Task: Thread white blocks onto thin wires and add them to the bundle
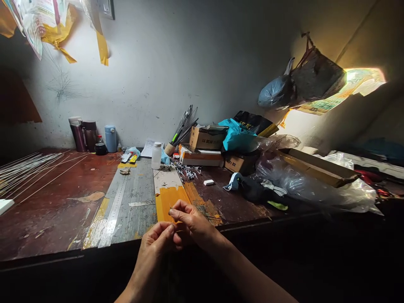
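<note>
Close together at the table's front edge, both my hands are closed in a pinch. My left hand (159, 240) has thumb and forefinger pressed together, lower and to the left. Just above it, my right hand (191, 219) pinches something small and dark at its fingertips, too small to name. Whatever the left fingers hold is not clear. Behind the hands lies a strip of yellow tape (170, 195) on the tabletop. Left of them a metal ruler (115, 210) lies on a grey board (135, 202).
Thin rods (31, 168) lie at the left. Thermos flasks (82, 134) and a white plastic bottle (156, 155) stand towards the wall. Cardboard boxes (202, 155), small white sticks (189, 173), a white block (208, 182) and plastic bags (303, 185) lie to the right.
</note>
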Demonstrator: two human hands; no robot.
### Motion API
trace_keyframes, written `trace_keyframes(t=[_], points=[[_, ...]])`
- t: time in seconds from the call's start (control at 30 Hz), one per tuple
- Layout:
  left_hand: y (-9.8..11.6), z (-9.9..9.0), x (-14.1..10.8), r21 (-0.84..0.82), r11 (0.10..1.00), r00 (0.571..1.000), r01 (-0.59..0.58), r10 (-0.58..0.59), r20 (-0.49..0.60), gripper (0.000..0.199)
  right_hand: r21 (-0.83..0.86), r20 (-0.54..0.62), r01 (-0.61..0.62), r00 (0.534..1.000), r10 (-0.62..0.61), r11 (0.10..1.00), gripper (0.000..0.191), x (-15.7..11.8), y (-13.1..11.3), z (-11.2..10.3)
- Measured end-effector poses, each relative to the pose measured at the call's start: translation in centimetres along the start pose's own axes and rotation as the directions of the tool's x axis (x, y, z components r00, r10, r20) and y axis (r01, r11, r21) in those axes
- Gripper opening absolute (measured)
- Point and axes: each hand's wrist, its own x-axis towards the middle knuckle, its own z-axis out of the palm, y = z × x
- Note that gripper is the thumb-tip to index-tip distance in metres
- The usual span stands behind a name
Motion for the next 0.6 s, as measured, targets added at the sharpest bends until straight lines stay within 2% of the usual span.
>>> trace_keyframes(t=[0.13,0.3,0.6], points=[[0.7,-0.2,0.1,0.02,1.0,1.0,-0.018,0.019,-0.025,0.027,0.033,-0.014,0.057,0.998,-0.057,0.998,0.037,-0.3,-0.1,0.2],[1.3,-0.4,0.1,0.049,0.999,1.0,0.009,-0.007,-0.024,0.03,0.06,0.007,0.036,0.999,-0.036,0.998,0.037,-0.3,-0.6,0.4],[0.8,-0.5,0.2,0.033,0.999,1.0,-0.01,0.011,-0.022,0.031,0.045,-0.015,0.022,1.0,-0.021,0.999,0.034,0.0,-0.7,0.5]])
